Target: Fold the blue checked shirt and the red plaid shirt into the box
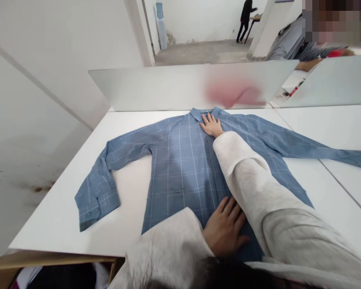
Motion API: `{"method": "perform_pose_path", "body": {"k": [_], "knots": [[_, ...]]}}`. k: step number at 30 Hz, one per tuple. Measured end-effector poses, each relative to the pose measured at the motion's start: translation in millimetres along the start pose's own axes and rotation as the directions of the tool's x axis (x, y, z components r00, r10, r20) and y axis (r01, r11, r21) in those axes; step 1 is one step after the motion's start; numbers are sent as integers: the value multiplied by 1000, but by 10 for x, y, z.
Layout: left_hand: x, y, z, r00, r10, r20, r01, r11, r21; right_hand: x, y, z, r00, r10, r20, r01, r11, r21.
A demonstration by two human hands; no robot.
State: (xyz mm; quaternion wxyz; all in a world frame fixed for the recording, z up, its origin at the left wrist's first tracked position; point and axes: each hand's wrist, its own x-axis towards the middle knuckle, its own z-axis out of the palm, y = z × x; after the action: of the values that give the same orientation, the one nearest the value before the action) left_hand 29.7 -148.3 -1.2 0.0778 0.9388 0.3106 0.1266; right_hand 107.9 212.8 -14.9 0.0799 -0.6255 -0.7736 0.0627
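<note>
A blue checked shirt (pixel 180 160) lies spread flat on the white table (pixel 63 208), collar away from me, both sleeves stretched out to the sides. My right hand (pixel 211 125) lies flat with fingers spread on the shirt just below the collar. My left hand (pixel 225 226) presses flat on the shirt's lower front near the hem, fingers apart. Neither hand holds anything.
A frosted divider panel (pixel 168 86) stands along the table's far edge. A second white table (pixel 343 132) adjoins on the right, with the shirt's right sleeve reaching onto it. Another person sits beyond the divider at the right; a further person stands far back in the room.
</note>
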Motion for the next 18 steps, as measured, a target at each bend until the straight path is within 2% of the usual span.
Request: {"method": "perform_pose_path", "body": {"k": [3, 6, 9, 11, 12, 14, 16, 18], "knots": [[-212, 276, 132, 999, 8, 51, -10, 999, 33, 27, 29, -11, 1000, -4, -13, 4, 1000, 21], [-483, 446, 184, 995, 35, 89, -36, 999, 20, 29, 103, -26, 998, -41, -56, 46, 994, 99], [-844, 484, 3, 990, -7, 139, 21, 995, -97, -33, 157, -39, 971, 19, -237, 27, 981, 192], [-1137, 486, -200, 976, -177, 130, 196, 968, -157, -93, 162, -48, 940, 103, -326, -19, 968, 252], [-1295, 493, -302, 947, -305, 99, 317, 935, -158, -122, 157, -55, 938, 121, -326, -27, 960, 278], [-1619, 524, -476, 853, -522, -11, 519, 849, -99, -163, 145, -83, 958, 103, -266, -14, 948, 319], [-1940, 576, -608, 728, -669, -150, 674, 738, -19, -186, 145, -135, 977, 71, -201, 2, 939, 343], [-2247, 634, -725, 591, -760, -269, 794, 608, 28, -203, 162, -209, 987, 52, -153, 8, 931, 366]]}}
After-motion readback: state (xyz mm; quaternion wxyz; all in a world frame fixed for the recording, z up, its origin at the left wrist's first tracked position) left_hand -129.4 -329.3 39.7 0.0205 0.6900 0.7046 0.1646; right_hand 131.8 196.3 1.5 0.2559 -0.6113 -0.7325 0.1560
